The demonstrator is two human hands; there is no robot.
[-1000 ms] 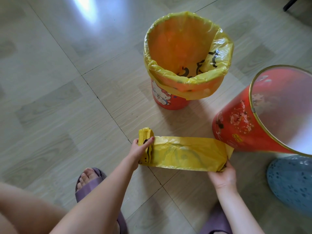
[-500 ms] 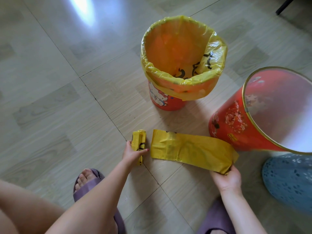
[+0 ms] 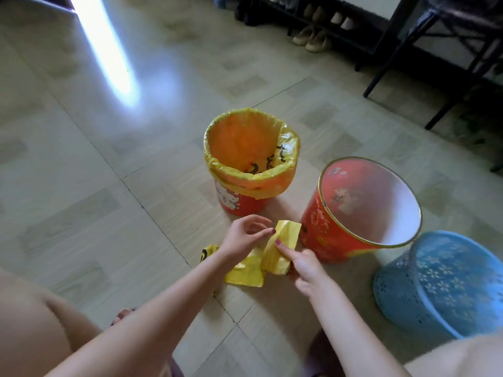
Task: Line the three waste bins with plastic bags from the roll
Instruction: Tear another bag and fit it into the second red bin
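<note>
A torn-off yellow plastic bag (image 3: 283, 240) is held above the floor between both hands. My left hand (image 3: 242, 235) pinches its upper edge with fingertip and thumb. My right hand (image 3: 304, 263) pinches its lower part. The yellow roll (image 3: 208, 251) lies on the floor just left of my left wrist, partly hidden. A small red bin (image 3: 239, 205) stands behind, lined with a yellow bag (image 3: 250, 183). A larger red bin (image 3: 326, 227) with a gold rim stands unlined to the right. A blue perforated bin (image 3: 424, 289) sits unlined at the far right.
Tiled floor (image 3: 109, 186) all round, with a bright glare strip at the upper left. A dark shoe rack (image 3: 321, 25) with shoes and black furniture legs (image 3: 381, 74) stand at the back right. My knees and a purple slipper fill the bottom edge.
The bag was torn from the roll. My left hand let go of the roll and moved right to the bag. Both hands lifted the bag. The view tilted up.
</note>
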